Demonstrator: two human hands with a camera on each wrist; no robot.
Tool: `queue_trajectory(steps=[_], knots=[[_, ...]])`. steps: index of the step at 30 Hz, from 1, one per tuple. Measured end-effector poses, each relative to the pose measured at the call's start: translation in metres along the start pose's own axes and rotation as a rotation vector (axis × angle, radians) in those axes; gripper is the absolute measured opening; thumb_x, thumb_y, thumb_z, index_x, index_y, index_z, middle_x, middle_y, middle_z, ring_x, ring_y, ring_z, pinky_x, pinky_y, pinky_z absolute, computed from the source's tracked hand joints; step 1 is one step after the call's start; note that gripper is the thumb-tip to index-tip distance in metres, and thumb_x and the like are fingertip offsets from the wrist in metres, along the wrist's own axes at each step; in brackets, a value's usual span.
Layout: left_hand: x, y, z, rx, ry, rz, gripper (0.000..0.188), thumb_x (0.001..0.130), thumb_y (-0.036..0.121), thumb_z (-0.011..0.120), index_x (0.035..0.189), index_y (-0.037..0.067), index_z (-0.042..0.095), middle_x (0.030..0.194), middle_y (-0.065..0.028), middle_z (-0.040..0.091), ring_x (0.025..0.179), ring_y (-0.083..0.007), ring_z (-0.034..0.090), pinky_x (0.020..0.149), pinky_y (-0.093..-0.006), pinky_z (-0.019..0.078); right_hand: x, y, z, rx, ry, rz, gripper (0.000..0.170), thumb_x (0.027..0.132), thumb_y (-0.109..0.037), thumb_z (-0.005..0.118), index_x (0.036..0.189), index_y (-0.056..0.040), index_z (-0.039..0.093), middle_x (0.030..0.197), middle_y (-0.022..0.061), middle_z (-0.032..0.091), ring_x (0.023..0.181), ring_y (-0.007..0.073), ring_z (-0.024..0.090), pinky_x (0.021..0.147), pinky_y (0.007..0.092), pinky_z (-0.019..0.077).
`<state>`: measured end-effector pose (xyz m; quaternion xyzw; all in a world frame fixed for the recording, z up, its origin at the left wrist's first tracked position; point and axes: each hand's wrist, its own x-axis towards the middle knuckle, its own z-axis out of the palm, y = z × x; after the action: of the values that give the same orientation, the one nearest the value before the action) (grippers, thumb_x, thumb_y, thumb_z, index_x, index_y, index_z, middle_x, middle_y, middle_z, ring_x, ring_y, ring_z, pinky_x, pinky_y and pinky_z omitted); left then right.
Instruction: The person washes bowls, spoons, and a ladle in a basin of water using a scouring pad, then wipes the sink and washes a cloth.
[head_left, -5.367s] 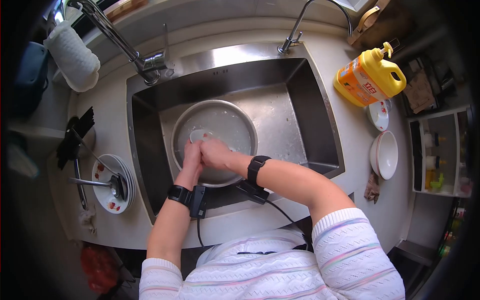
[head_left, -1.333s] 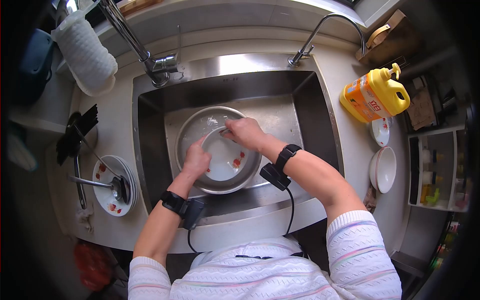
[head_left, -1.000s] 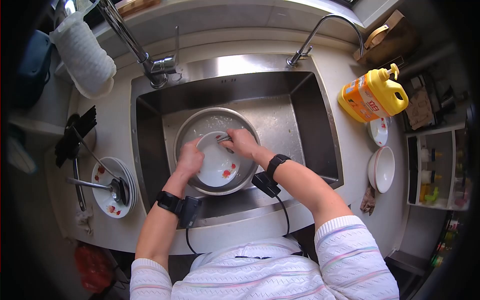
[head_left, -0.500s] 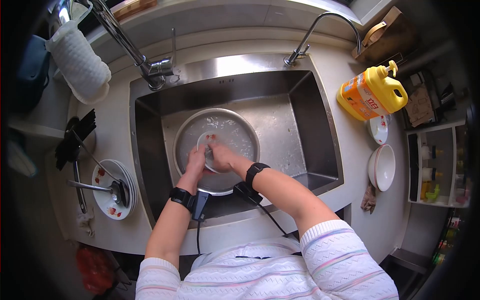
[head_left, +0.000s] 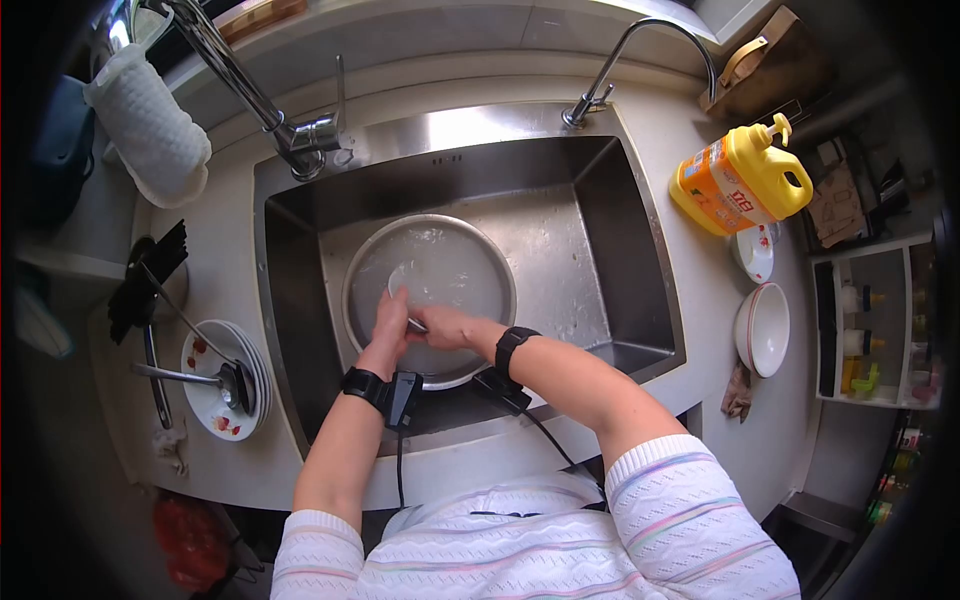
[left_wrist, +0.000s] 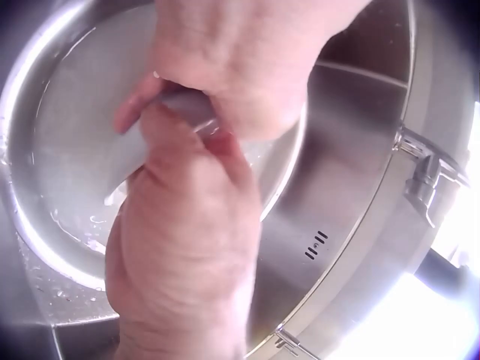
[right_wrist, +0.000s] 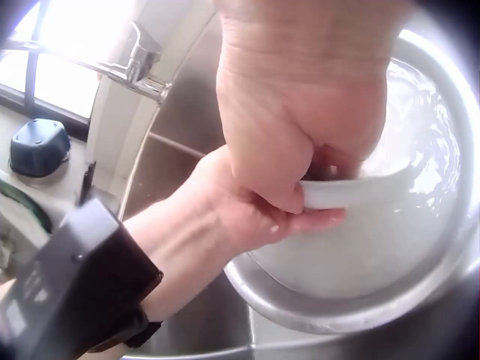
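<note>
A white bowl (head_left: 396, 280) is tilted, partly under the cloudy water of a round steel basin (head_left: 514, 300). The left hand (head_left: 386, 328) grips its near side; in the right wrist view the left fingers (right_wrist: 319, 219) lie along the outside of the bowl (right_wrist: 330, 195). The right hand (head_left: 445, 327) bends over the rim, fingers inside, pinching a small grey pad (head_left: 417, 325) mostly hidden by the hand. In the left wrist view the left hand (left_wrist: 184, 240) and right hand (left_wrist: 232, 67) meet at the bowl (left_wrist: 129, 157).
The basin stands in a steel sink (head_left: 635, 250). Stacked plates (head_left: 215, 408) with ladles are on the left counter. At the right are a yellow soap bottle (head_left: 735, 185), a small dish (head_left: 752, 255) and bowls (head_left: 766, 330). A faucet (head_left: 310, 140) rises behind the sink.
The bowl, earlier held up with its flowered inside showing, has been turned and lowered into the water. Both hands have come closer together, the right one moving left and toward the body.
</note>
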<state>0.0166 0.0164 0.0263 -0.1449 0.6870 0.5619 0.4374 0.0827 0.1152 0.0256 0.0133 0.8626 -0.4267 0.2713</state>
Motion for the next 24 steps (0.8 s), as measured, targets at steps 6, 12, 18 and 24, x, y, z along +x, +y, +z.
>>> queue_trajectory(steps=[6,12,18,24], knots=[[0.010,-0.006,-0.010,0.022,-0.040,0.025,0.054,0.086,0.030,0.041,0.131,0.005,0.023,0.118,-0.0173,0.043,0.102,-0.0334,0.049,0.057,-0.0475,0.0512,-0.006,0.018,0.018,-0.074,0.006,-0.022,0.033,0.071,-0.006,0.053,0.103,-0.0027,0.054,0.096,0.0228,0.058,0.093,0.0372,0.054,0.077,0.0401,0.0438],[0.019,-0.014,-0.001,-0.086,-0.048,0.078,0.057,0.084,0.030,0.044,0.131,0.006,0.022,0.118,-0.0188,0.042,0.100,-0.0357,0.049,0.059,-0.0496,0.0499,0.000,-0.015,-0.020,-0.119,0.022,0.009,0.023,0.070,-0.007,0.056,0.092,-0.0023,0.060,0.094,0.0219,0.059,0.088,0.0371,0.056,0.074,0.0389,0.0455],[0.014,-0.001,-0.014,-0.078,-0.008,0.038,0.049,0.084,0.029,0.044,0.126,0.007,0.029,0.112,-0.0188,0.045,0.092,-0.0387,0.053,0.052,-0.0542,0.0517,-0.008,0.009,0.012,-0.109,0.147,-0.095,0.023,0.070,-0.009,0.055,0.092,-0.0011,0.057,0.087,0.0214,0.059,0.083,0.0386,0.056,0.072,0.0413,0.0448],[-0.006,0.009,-0.003,-0.044,-0.025,0.033,0.051,0.080,0.022,0.047,0.125,0.003,0.033,0.114,-0.0195,0.046,0.096,-0.0371,0.052,0.061,-0.0498,0.0521,-0.007,-0.010,-0.006,-0.170,0.134,-0.001,0.024,0.071,-0.010,0.054,0.093,-0.0018,0.056,0.086,0.0217,0.058,0.084,0.0377,0.055,0.072,0.0415,0.0445]])
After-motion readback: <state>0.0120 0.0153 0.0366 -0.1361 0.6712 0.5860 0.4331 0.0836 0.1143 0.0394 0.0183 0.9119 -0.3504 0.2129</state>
